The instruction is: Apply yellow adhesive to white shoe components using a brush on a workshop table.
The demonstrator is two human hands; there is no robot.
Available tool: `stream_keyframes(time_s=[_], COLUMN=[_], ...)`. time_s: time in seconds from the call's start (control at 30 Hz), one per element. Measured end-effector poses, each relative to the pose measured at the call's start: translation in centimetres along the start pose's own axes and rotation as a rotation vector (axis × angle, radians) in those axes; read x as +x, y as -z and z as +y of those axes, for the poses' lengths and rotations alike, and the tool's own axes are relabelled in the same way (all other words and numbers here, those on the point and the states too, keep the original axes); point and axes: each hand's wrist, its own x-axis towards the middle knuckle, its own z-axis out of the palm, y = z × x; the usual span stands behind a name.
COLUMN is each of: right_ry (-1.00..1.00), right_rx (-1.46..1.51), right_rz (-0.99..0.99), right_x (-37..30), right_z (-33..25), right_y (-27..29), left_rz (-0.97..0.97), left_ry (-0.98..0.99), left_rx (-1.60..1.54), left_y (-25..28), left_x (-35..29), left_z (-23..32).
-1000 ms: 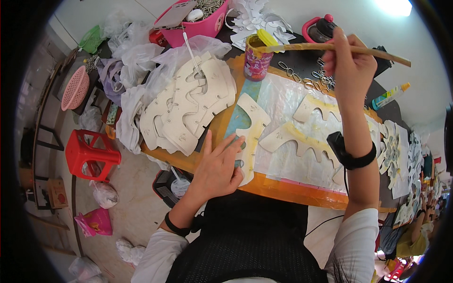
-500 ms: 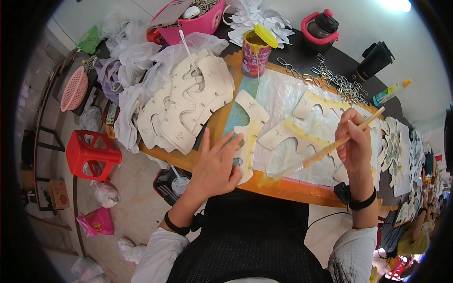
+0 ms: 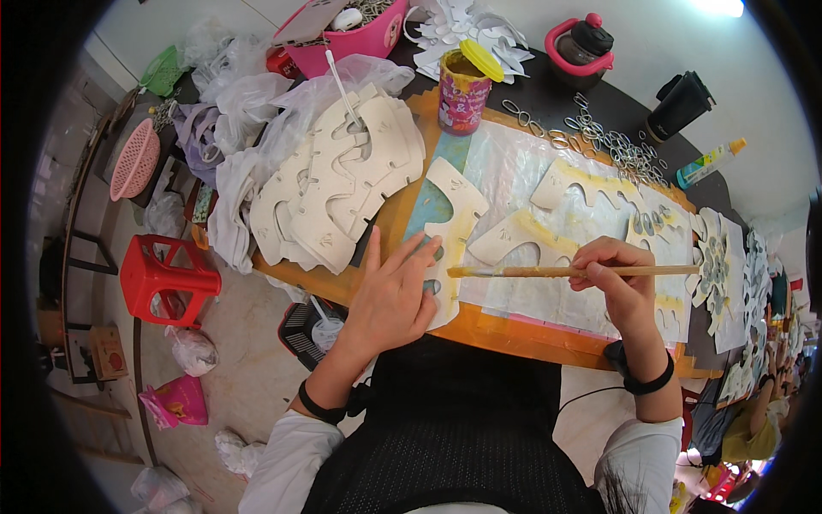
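Observation:
My left hand (image 3: 387,295) lies flat with fingers spread on a cream cut-out panel (image 3: 462,199), pressing it to the work board. The panel has a curved cut-out, small slits and a yellow smear along its right edge. My right hand (image 3: 618,278) pinches the wooden handle of a paintbrush (image 3: 535,272). The brush lies nearly level, and its yellow-coated bristles touch the panel's right edge, beside my left fingers. Similar panels (image 3: 591,187) with yellow edges rest on a translucent sheet (image 3: 501,158) to the right. A purple jar (image 3: 462,107), yellow-smeared, stands behind the panel.
Left of the panel is a pile of cream panels (image 3: 342,188) with plastic bags behind. Metal rings (image 3: 591,137), a black tumbler (image 3: 681,107), a glue bottle (image 3: 711,163) and a pink-handled bottle (image 3: 580,51) line the far side. A red stool (image 3: 167,278) stands at left.
My right hand has turned the brush level and moved it up and left, bringing the bristles from below the panel onto its edge. My left hand stays on the panel.

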Motion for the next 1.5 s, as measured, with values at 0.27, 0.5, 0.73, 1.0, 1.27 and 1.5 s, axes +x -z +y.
stream_keyframes(time_s=[0.27, 0.5, 0.73, 1.0, 1.27, 1.5], right_ry=[-0.091, -0.136, -0.153, -0.129, -0.019, -0.089], right_rx=[0.021, 0.016, 0.004, 0.020, -0.101, -0.016], right_rz=[-0.073, -0.040, -0.100, -0.132, 0.094, 0.003], right_x=[0.0, 0.2, 0.0, -0.2, -1.6, -2.2], right_z=[-0.3, -0.3, -0.4, -0.8, -1.0, -0.9], right_y=[0.1, -0.5, -0.3, -0.7, -1.6, -1.5], left_rz=[0.021, -0.004, 0.011, -0.001, -0.003, 0.010], left_ry=[0.002, 0.013, 0.009, 0.015, 0.020, 0.015], left_rx=[-0.004, -0.004, -0.004, -0.005, -0.002, -0.005], left_y=[-0.2, -0.1, -0.1, 0.0, 0.0, 0.0], left_x=[0.1, 0.1, 0.1, 0.0, 0.0, 0.1], left_z=[0.1, 0.1, 0.1, 0.2, 0.2, 0.2])
